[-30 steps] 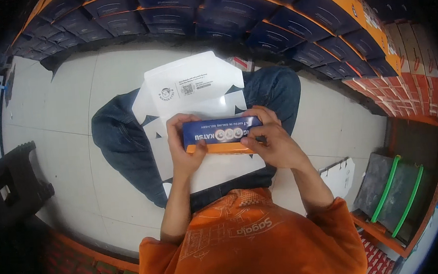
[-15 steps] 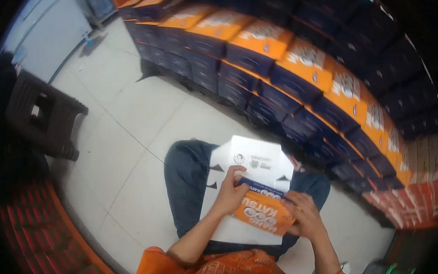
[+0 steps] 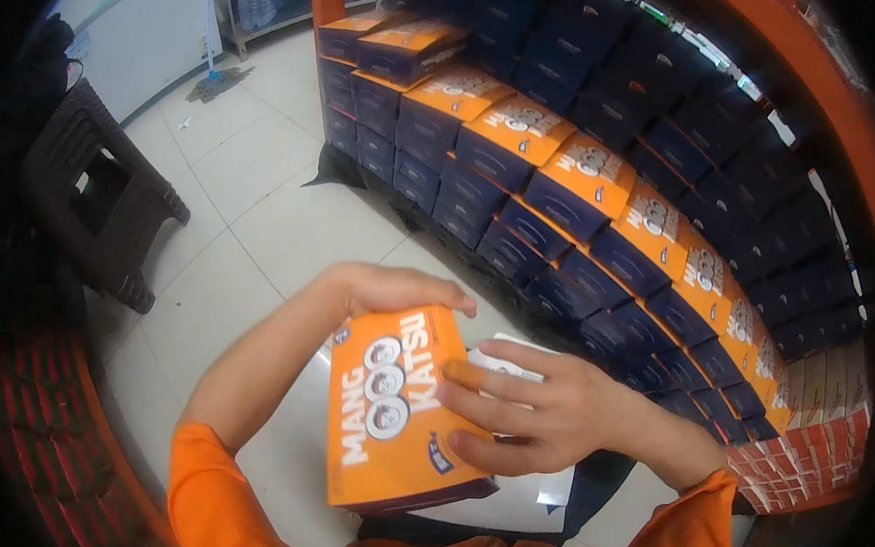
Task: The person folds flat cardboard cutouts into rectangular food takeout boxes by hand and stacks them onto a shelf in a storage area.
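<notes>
An orange carton box (image 3: 375, 403) with white lettering, round white emblems and a dark underside is held tilted above my lap. My left hand (image 3: 398, 288) curls over its far edge, thumb side hidden, and grips it. Across the right part of its orange face lie the fingers of my right hand (image 3: 541, 413), stretched out and spread, fingertips touching the cardboard. Under and behind the box, white cardboard (image 3: 531, 493) rests on my lap, and a printed white piece (image 3: 508, 359) shows past my right fingers. The box hides much of this white cardboard.
On the right, stacked orange and dark blue boxes (image 3: 564, 211) fill an orange-framed shelf, with red and white packs (image 3: 800, 462) at its near end. A dark plastic stool (image 3: 102, 194) stands left, above red packs (image 3: 62, 447). A mop (image 3: 215, 81) lies farther off.
The carton was low on my lap with its white flap spread open. Now it is a boxed shape raised closer, its orange face turned up. My right hand's fingers have spread across it.
</notes>
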`<move>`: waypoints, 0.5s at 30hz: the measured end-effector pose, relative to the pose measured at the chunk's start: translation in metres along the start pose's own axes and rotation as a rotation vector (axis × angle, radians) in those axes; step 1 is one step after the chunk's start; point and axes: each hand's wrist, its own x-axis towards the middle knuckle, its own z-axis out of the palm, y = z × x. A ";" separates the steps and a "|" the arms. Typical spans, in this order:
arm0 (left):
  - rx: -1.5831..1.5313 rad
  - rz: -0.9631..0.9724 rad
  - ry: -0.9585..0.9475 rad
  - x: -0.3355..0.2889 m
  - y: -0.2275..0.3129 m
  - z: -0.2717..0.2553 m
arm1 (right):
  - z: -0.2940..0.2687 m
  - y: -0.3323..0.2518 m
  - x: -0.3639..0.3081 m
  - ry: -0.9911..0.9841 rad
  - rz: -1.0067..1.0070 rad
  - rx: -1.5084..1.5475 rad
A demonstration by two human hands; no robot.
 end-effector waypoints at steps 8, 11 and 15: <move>-0.479 0.479 0.466 0.009 0.039 -0.149 | -0.005 0.123 0.040 0.501 0.011 -0.367; -0.257 0.489 0.970 0.033 0.030 -0.195 | -0.008 0.197 0.037 0.444 0.267 -0.630; 0.239 0.524 1.375 0.111 0.016 -0.205 | 0.045 0.266 0.038 0.281 0.540 -0.659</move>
